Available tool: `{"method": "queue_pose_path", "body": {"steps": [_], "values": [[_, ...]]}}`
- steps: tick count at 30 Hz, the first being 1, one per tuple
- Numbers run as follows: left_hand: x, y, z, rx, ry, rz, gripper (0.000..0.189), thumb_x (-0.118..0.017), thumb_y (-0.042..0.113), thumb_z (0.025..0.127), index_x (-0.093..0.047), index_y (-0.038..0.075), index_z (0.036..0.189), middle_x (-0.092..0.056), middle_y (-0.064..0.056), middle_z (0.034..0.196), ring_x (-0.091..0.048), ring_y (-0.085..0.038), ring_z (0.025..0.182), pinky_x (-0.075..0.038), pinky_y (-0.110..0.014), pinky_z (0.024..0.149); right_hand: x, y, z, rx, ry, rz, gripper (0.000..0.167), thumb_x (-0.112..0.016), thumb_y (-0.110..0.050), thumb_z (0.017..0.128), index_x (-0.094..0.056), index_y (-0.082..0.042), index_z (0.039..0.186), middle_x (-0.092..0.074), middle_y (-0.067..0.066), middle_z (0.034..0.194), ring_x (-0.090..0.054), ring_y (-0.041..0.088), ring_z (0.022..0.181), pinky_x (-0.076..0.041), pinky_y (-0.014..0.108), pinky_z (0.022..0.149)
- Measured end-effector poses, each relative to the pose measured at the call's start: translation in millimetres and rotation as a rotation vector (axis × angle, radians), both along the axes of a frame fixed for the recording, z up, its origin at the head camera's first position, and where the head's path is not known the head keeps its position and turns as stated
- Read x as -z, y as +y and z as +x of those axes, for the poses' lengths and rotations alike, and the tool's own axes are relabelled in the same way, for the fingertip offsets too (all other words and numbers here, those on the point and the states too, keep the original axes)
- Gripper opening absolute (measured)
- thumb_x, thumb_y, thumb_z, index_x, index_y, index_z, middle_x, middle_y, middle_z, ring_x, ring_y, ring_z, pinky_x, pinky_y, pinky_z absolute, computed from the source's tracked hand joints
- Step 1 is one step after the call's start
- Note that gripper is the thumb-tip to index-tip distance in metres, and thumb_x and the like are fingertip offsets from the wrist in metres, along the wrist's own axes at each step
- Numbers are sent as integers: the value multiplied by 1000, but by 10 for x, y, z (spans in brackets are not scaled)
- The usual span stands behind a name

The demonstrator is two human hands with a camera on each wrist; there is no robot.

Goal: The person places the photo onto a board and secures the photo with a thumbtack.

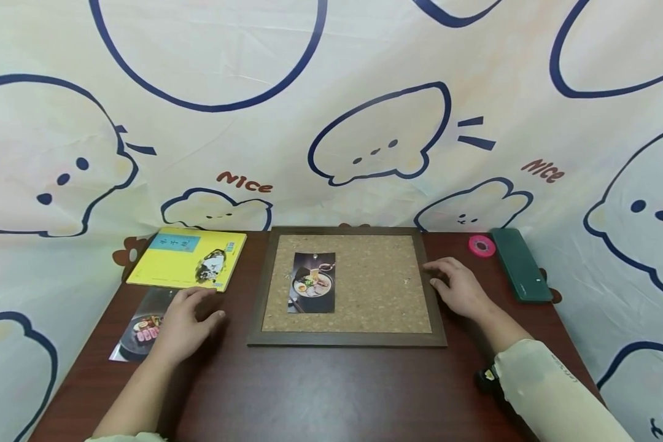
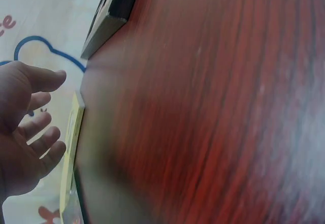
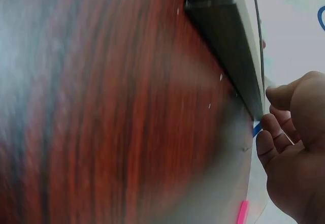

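Note:
A cork board [image 1: 383, 282] in a brown wooden frame lies on the table, with a photo card of a noodle bowl [image 1: 312, 283] on the left part of its cork. My left hand [image 1: 182, 325] is held over a second food photo card [image 1: 135, 334], fingers loosely bent and holding nothing; its fingertips overlap the lower edge of a yellow book [image 1: 182, 258]. In the left wrist view the thumb and fingers are spread apart. At the board's right side, my right hand [image 1: 461, 288] has relaxed fingertips right at the frame [image 3: 228, 46], gripping nothing.
A pink tape roll [image 1: 482, 246] and a long dark green case [image 1: 522, 267] lie at the back right of the dark red wooden table [image 1: 309, 393]. Behind and on both sides hangs a cartoon-printed cloth [image 1: 376, 55].

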State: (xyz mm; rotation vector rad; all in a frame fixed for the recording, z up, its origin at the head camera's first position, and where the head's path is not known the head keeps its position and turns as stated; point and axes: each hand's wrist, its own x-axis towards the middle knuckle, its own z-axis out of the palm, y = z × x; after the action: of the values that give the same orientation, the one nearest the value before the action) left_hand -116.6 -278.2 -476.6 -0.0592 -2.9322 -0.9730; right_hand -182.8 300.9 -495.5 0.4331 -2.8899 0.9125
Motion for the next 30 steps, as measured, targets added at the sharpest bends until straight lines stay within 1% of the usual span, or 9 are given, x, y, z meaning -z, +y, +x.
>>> {"method": "queue_pose_path", "body": {"steps": [4,9,11,16,18,20,23,27,30], "values": [[1,-103,25,-37,-16,-19,57,-76,25,95,-58,-3,141,-46,-29,142,-43,-51,129,-41,-70,98,31,93,-59,30,-9,24,33,-66,-3,99,-65,-5,131,-59,17,129,-60,31,104,-53,50,87],[17,-243,46,-84,-43,-58,60,-74,27,96,-55,-5,142,-43,-34,143,-39,-56,129,-40,-73,95,44,195,-145,84,-61,48,35,-66,-3,98,-64,-3,133,-56,21,130,-58,34,103,-51,52,88],[25,-301,55,-113,-48,-78,60,-75,27,95,-55,-5,142,-41,-36,144,-41,-57,126,-43,-71,92,46,227,-174,108,-81,57,35,-65,-3,98,-65,-3,133,-55,22,130,-57,35,102,-50,53,87],[30,-454,85,-199,-84,-101,63,-72,32,97,-53,-5,144,-37,-38,146,-35,-61,128,-30,-74,94,66,262,-223,134,-119,86,34,-61,-6,100,-66,-1,133,-55,24,127,-55,36,103,-48,56,89],[27,-515,103,-216,-99,-98,65,-69,37,99,-52,-4,146,-35,-38,148,-28,-64,130,-24,-76,92,74,263,-233,133,-120,95,33,-60,-7,100,-66,1,132,-57,25,126,-56,38,104,-48,57,90],[23,-569,120,-224,-109,-99,65,-66,39,101,-51,-4,147,-32,-39,148,-26,-66,131,-23,-76,90,78,259,-244,131,-118,98,32,-58,-6,101,-67,2,131,-57,25,125,-57,39,106,-48,57,91],[18,-658,131,-243,-142,-101,68,-64,43,101,-48,-4,148,-27,-40,151,-21,-69,133,-23,-79,89,73,262,-259,131,-118,105,31,-56,-4,102,-67,2,130,-58,25,125,-57,40,107,-48,58,91],[26,-784,128,-280,-209,-94,74,-65,44,99,-43,-5,151,-19,-42,153,-16,-69,135,-23,-83,89,78,286,-283,132,-137,121,30,-54,-3,102,-69,1,128,-61,24,124,-58,41,110,-48,59,94],[28,-860,116,-308,-257,-90,78,-69,42,98,-40,-4,153,-15,-42,154,-13,-67,136,-21,-86,89,90,306,-302,134,-139,130,29,-54,-3,102,-71,0,126,-63,23,123,-59,41,112,-48,59,97]]}}
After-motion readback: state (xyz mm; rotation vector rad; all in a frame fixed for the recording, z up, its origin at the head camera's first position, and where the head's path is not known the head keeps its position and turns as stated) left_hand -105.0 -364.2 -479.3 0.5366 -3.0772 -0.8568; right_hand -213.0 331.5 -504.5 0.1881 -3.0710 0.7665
